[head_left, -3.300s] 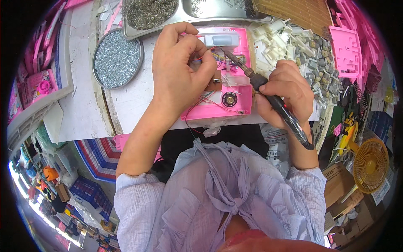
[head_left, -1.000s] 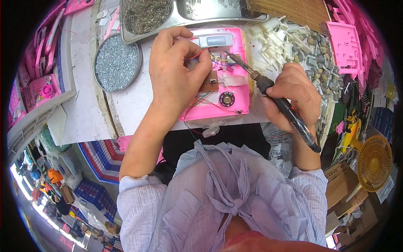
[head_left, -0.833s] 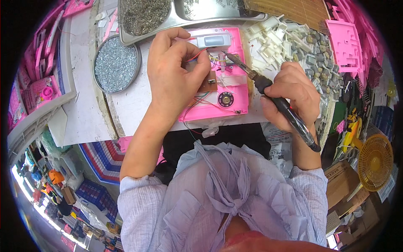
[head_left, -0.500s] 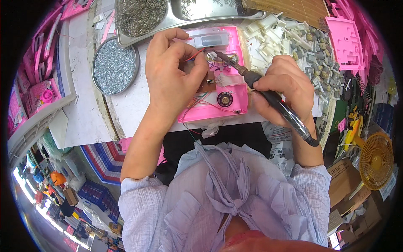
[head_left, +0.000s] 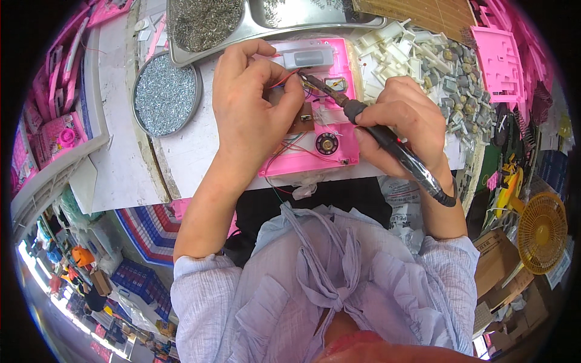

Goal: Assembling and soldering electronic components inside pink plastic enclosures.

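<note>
My right hand (head_left: 411,121) is closed round the dark handle of a soldering iron (head_left: 392,145). The iron points up and left, its tip close to the end of a red wire (head_left: 283,79). Thumb and forefinger of my left hand (head_left: 253,109) pinch that wire over a pink plastic casing (head_left: 346,134). Inside the casing are a round black speaker (head_left: 327,143), a small brown circuit board (head_left: 300,123), a grey rectangular part (head_left: 307,58) and several thin wires. My left fingers hide the casing's left side. Whether the tip touches the wire, I cannot tell.
A round tray of small silvery screws (head_left: 166,95) lies left of the casing. Behind stands a metal tray (head_left: 254,30) of small metal pieces. White plastic parts (head_left: 387,51) and grey pieces (head_left: 463,91) are heaped at the right, near a yellow fan (head_left: 543,233).
My right hand and the soldering iron have shifted slightly left. The casing has moved a little to the right, and my left hand still pinches the wire.
</note>
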Tool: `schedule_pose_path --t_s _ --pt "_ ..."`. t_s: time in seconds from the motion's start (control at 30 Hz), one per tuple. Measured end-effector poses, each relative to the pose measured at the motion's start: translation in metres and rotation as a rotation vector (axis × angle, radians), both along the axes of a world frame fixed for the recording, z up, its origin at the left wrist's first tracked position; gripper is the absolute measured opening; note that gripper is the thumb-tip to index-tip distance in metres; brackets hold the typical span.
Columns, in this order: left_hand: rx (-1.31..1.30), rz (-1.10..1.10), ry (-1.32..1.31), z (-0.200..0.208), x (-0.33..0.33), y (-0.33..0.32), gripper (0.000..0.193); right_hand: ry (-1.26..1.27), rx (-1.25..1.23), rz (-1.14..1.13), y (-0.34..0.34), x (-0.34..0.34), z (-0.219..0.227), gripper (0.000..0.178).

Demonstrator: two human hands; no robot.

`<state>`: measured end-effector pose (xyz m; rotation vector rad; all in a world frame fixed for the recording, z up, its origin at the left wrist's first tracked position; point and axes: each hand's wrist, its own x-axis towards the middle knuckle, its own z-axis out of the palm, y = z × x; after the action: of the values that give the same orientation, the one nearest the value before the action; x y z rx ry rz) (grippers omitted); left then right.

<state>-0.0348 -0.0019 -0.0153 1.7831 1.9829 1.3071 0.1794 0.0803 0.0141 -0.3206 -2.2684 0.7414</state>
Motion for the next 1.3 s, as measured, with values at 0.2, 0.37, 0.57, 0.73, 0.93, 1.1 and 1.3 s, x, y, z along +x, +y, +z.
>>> schedule_pose_path --t_s 0.2,0.37,0.57,0.73,0.93,1.1,1.3 --pt "0.008 0.003 0.015 -0.001 -0.001 0.0 0.013 0.011 0.002 0.003 0.0 -0.002 0.001 0.035" --pt "-0.001 0.003 0.016 0.0 -0.001 0.0 0.013 0.039 0.019 -0.025 0.0 -0.003 -0.003 0.035" --pt "0.0 0.007 0.017 -0.001 0.0 0.0 0.013 -0.021 0.038 -0.036 0.001 -0.001 0.002 0.035" --pt "0.006 0.0 0.023 -0.001 -0.001 0.0 0.013 0.0 0.066 -0.051 0.0 -0.002 -0.001 0.037" --pt "0.0 0.003 0.01 -0.001 0.0 0.0 0.012 -0.012 0.065 -0.031 -0.001 0.0 0.004 0.037" --pt "0.01 0.01 0.021 -0.001 0.0 0.001 0.012 0.015 0.061 -0.011 -0.002 0.006 0.005 0.037" --pt "0.014 0.008 0.021 -0.001 0.0 0.0 0.013 0.04 0.045 -0.023 -0.003 0.009 0.006 0.037"
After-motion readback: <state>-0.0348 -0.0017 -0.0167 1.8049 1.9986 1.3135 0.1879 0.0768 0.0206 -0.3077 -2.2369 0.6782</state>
